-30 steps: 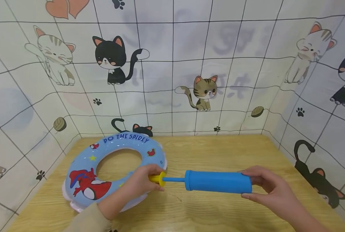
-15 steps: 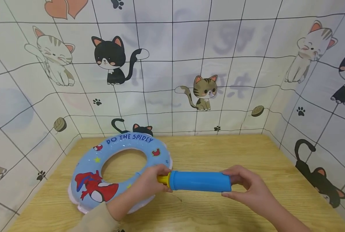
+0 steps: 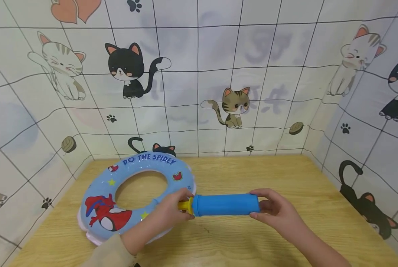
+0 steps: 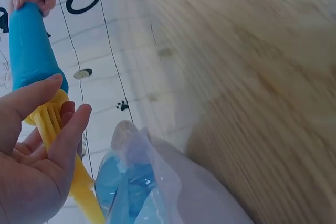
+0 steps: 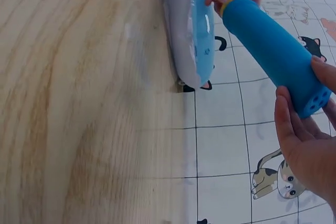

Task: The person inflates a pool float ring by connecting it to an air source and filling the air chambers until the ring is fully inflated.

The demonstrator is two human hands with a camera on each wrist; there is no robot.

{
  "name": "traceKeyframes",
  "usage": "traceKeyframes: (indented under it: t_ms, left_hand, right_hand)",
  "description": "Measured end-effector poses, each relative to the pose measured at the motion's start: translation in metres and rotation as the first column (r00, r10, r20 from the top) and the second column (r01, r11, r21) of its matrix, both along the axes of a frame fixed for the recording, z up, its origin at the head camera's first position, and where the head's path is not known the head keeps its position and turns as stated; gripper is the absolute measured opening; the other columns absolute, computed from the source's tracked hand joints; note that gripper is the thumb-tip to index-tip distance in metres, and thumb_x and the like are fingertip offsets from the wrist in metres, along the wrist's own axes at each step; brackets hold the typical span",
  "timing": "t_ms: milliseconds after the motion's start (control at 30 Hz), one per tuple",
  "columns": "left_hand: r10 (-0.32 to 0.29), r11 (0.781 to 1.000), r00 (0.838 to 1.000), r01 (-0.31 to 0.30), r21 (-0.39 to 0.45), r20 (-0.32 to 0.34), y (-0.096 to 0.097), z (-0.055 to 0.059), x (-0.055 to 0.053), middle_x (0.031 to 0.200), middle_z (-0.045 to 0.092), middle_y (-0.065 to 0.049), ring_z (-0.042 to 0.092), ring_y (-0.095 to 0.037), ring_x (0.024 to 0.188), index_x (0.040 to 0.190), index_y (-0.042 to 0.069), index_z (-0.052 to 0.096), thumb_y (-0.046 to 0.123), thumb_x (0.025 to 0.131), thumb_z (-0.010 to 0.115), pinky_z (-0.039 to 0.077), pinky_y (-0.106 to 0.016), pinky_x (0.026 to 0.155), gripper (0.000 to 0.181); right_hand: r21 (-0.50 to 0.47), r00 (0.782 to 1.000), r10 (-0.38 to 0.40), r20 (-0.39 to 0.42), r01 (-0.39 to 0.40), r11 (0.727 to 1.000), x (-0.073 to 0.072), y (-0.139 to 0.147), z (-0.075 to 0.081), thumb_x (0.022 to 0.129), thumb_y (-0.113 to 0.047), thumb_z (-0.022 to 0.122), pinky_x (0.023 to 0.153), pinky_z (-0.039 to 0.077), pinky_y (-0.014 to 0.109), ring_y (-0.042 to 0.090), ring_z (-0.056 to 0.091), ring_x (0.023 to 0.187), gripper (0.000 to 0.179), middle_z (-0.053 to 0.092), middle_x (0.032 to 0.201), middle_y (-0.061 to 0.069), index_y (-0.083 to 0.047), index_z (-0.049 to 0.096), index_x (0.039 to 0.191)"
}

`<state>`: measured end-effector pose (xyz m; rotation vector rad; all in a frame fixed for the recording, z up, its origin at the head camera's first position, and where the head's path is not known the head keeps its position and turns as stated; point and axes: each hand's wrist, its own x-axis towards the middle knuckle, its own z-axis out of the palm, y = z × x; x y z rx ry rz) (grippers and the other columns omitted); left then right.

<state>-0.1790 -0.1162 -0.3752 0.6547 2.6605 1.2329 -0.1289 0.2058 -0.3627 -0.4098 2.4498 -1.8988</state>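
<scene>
A blue hand pump lies level between both hands in the head view. My left hand pinches its yellow end piece, which runs on past the palm towards the inflatable swim ring. At the other end of the barrel, my right hand grips with thumb and fingers on opposite sides. Small holes show in that end in the right wrist view. The ring is light blue, puffed up, and printed with a red figure and lettering. My left hand and forearm cover part of its near right side.
Everything is over a light wooden table. A white cloth wall printed with grid lines and cartoon cats rises behind the table and along both sides.
My right hand has moved left, bringing the barrel up against the yellow piece, so the thin blue rod no longer shows. The left hand and ring have shifted slightly right overall.
</scene>
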Motion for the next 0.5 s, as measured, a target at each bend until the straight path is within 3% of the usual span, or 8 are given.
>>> traceKeyframes:
  t_ms: [200, 400, 500]
  left_hand:
    - [-0.006, 1.000, 1.000, 0.006, -0.021, 0.026, -0.018, -0.002, -0.003, 0.099, 0.064, -0.004, 0.058, -0.020, 0.084, 0.113, 0.009, 0.057, 0.009, 0.078, 0.082, 0.053, -0.030, 0.073, 0.043]
    - [-0.005, 1.000, 1.000, 0.005, -0.021, 0.031, -0.038, -0.001, -0.004, 0.099, 0.065, -0.002, 0.057, -0.020, 0.083, 0.112, 0.010, 0.059, 0.011, 0.078, 0.083, 0.052, -0.031, 0.074, 0.042]
    - [-0.010, 1.000, 0.999, 0.010, -0.014, 0.047, -0.047, 0.000, -0.005, 0.103, 0.065, 0.000, 0.058, -0.019, 0.089, 0.114, 0.012, 0.060, 0.016, 0.078, 0.084, 0.051, -0.032, 0.077, 0.044]
  right_hand:
    - [0.007, 1.000, 0.023, 0.003, -0.023, 1.000, 0.001, 0.012, 0.004, 0.081, -0.008, 0.079, 0.077, 0.056, 0.036, 0.026, 0.066, 0.098, 0.052, 0.054, 0.129, 0.018, -0.003, 0.057, 0.129]
    - [0.048, 0.993, 0.058, -0.106, -0.053, 0.997, 0.005, 0.031, 0.007, 0.082, -0.002, 0.076, 0.075, 0.057, 0.035, 0.022, 0.067, 0.095, 0.051, 0.060, 0.122, -0.004, -0.003, 0.056, 0.130]
    - [0.059, 0.987, 0.065, -0.144, -0.057, 0.997, 0.007, 0.041, 0.009, 0.082, 0.002, 0.075, 0.074, 0.057, 0.035, 0.020, 0.068, 0.097, 0.053, 0.060, 0.123, -0.009, -0.002, 0.055, 0.131]
